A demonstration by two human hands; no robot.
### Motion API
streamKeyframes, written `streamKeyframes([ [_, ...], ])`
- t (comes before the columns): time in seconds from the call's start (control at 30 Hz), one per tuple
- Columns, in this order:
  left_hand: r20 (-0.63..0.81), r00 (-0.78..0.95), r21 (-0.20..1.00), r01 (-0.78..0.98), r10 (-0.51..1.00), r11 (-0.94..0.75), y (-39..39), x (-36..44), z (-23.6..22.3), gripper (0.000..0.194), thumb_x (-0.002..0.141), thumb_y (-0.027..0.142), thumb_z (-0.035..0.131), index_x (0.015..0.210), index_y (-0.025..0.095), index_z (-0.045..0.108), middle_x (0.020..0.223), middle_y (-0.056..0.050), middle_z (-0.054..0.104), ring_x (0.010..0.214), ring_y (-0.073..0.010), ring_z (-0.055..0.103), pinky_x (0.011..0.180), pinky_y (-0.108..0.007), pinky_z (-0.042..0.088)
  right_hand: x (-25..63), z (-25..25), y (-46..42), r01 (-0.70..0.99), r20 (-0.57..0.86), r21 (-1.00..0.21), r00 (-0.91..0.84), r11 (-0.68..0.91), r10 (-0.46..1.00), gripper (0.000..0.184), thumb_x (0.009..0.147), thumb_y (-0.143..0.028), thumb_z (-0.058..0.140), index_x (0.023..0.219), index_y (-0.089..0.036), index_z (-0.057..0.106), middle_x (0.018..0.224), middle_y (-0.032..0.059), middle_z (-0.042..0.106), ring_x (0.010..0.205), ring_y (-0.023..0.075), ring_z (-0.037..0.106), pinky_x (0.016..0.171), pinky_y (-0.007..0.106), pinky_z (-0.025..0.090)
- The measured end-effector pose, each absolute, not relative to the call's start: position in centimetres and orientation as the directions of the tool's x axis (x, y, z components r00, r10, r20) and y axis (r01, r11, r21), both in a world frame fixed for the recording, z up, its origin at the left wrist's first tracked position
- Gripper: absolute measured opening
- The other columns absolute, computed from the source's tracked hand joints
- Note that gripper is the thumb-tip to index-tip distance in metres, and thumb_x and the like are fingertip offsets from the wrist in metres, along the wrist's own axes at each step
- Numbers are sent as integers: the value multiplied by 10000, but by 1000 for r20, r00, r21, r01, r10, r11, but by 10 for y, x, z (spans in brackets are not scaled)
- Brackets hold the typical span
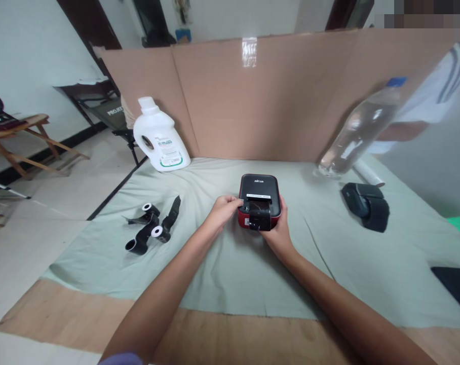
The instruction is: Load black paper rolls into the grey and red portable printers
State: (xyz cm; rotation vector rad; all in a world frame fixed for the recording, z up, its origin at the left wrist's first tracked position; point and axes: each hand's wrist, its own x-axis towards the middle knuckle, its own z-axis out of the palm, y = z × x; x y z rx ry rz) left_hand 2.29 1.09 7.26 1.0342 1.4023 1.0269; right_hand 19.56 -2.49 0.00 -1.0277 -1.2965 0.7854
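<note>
A small label printer (259,185) with a black lid and red sides is held just above the cloth in the middle. From its front slot a strip of glossy black paper (260,217) curls down over the edge. My right hand (279,230) grips the printer from its right side and underneath, with most fingers hidden below it. At the left front corner, my left hand (225,209) is closed with its fingertips against the printer, beside small buttons. Several black paper rolls with white cores (159,232) lie loosely unwound on the left.
A green cloth (222,274) covers most of the wooden table (81,314). Behind stands a cardboard screen (268,101), with a white detergent jug (163,139) at left. A water bottle (361,132) leans at right, near a black device (367,203) and another person's sleeve (438,86).
</note>
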Motion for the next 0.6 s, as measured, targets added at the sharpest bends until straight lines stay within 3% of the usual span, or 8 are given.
streamKeyframes([
  [0.27,-373,-67,925,-103,925,366,10,28,69,184,727,167,671,635,176,513,509,70,422,427,-49,316,445,-209,193,195,-1,-25,87,381,-924,139,372,914,1097,664,-368,885,1564,-226,274,1542,189,460,1379,333,513,1173,562,398],
  [0.6,-440,-26,893,-119,898,434,10,26,78,217,750,119,693,639,161,512,502,74,416,391,-29,280,411,-198,133,193,0,-24,80,389,-921,162,380,907,1090,644,-385,890,1549,-237,299,1497,182,509,1340,338,546,1140,558,436],
])
